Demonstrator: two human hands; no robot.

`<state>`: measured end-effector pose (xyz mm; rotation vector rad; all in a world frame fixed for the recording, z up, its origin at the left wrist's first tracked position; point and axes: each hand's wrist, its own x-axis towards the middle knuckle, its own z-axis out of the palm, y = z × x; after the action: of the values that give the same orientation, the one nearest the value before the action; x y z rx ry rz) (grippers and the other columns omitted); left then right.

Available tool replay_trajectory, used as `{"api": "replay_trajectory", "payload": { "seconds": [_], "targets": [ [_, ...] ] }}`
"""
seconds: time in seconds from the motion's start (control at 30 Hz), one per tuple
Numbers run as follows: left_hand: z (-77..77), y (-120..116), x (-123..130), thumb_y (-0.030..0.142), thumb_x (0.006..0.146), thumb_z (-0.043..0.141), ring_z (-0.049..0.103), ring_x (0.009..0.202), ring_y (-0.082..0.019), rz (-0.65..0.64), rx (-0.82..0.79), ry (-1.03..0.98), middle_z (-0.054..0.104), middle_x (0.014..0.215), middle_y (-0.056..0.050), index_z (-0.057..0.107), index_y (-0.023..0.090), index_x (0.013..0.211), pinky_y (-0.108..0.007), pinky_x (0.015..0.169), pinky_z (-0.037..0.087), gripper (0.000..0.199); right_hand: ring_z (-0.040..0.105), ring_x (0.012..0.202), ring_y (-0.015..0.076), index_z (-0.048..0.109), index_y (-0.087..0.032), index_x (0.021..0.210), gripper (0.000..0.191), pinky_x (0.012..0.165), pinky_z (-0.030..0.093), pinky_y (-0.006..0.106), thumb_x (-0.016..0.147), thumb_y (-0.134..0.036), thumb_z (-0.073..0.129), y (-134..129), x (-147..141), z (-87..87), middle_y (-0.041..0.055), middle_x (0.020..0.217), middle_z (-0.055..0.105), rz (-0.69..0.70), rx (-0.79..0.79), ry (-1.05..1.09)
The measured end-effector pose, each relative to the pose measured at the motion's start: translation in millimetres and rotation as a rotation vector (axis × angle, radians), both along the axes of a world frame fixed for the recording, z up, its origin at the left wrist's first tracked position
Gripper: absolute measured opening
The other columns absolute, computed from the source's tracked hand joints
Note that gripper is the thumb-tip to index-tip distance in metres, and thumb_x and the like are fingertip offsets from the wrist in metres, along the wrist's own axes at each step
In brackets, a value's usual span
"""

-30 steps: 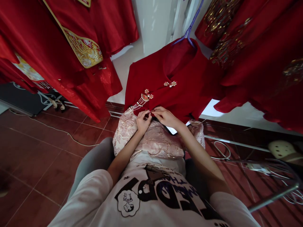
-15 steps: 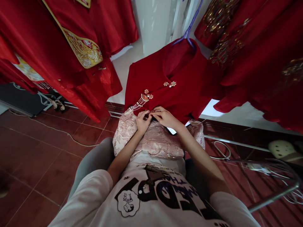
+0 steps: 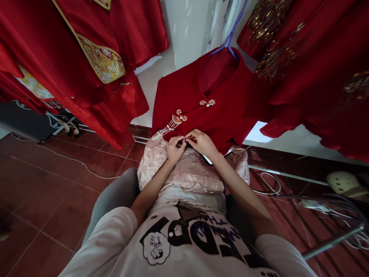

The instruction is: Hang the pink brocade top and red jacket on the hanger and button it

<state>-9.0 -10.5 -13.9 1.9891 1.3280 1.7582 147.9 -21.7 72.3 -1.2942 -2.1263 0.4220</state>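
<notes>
A red jacket (image 3: 225,123) hangs from a purple hanger (image 3: 227,40), its lower part at my lap. Flower-shaped beaded clasps (image 3: 207,103) sit at its neckline, and a fan-shaped tassel brooch (image 3: 174,122) hangs on the chest. At the jacket's lower front my left hand (image 3: 175,149) is closed in a pinch, its fingertips touching those of my right hand (image 3: 201,143), which is pinched too. Whatever small thing lies between the fingertips is hidden. Beneath both hands, pink brocade fabric (image 3: 193,173) covers my lap, and a phone-like object (image 3: 206,159) shows partly under my right wrist.
Red garments with gold trim (image 3: 100,61) hang at the left, and others with gold sequins (image 3: 276,57) at the right. A metal rack (image 3: 334,238) and white cables (image 3: 271,184) are at the lower right. A cable (image 3: 83,163) crosses the tiled floor (image 3: 43,200).
My right hand has shifted slightly to the left and up, and its fingertips now meet my left fingertips. A beaded bit seen between the fingers before is now covered. The jacket stays nearly still.
</notes>
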Motion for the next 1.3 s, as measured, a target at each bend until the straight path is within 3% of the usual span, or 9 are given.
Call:
{"api": "replay_trajectory", "payload": {
  "seconds": [0.2, 0.87, 1.13, 1.3],
  "targets": [
    [1.0, -1, 2, 0.017, 0.085, 0.066, 0.068, 0.086, -0.016, 0.009, 0.024, -0.009, 0.074, 0.093, -0.005, 0.074, 0.02, 0.098, -0.029, 0.078, 0.058, 0.015, 0.068, 0.084, 0.0166, 0.068, -0.02, 0.095, 0.012, 0.081, 0.053, 0.028, 0.094, -0.024, 0.056, -2, -8, -7.2, 0.005, 0.099, 0.066, -0.079, 0.015, 0.058],
    [-1.2, 2, -1, 0.025, 0.092, 0.065, 0.069, 0.091, -0.017, -0.003, -0.035, 0.042, 0.075, 0.099, -0.006, 0.074, 0.021, 0.102, -0.03, 0.083, 0.058, 0.015, 0.068, 0.084, 0.0158, 0.067, -0.022, 0.101, 0.02, 0.072, 0.049, 0.025, 0.099, -0.028, 0.049, -2, -10, -13.1, 0.0047, 0.104, 0.069, -0.122, 0.066, -0.044],
    [-5.5, 6, -1, 0.032, 0.099, 0.058, 0.069, 0.091, -0.018, 0.001, -0.013, 0.066, 0.075, 0.099, -0.007, 0.075, 0.022, 0.103, -0.035, 0.085, 0.057, 0.02, 0.067, 0.089, 0.0178, 0.067, -0.023, 0.106, 0.026, 0.069, 0.046, 0.026, 0.101, -0.031, 0.042, -3, -12, -21.8, 0.0062, 0.104, 0.071, -0.158, 0.164, -0.103],
    [-0.3, 2, 0, 0.025, 0.096, 0.061, 0.067, 0.089, -0.018, 0.03, -0.01, 0.105, 0.075, 0.095, -0.005, 0.073, 0.021, 0.101, -0.033, 0.083, 0.055, 0.014, 0.067, 0.088, 0.0176, 0.066, -0.022, 0.106, 0.026, 0.065, 0.045, 0.025, 0.101, -0.03, 0.042, -3, -14, -21.6, 0.0065, 0.105, 0.07, -0.18, 0.169, -0.099]
  ]
}}
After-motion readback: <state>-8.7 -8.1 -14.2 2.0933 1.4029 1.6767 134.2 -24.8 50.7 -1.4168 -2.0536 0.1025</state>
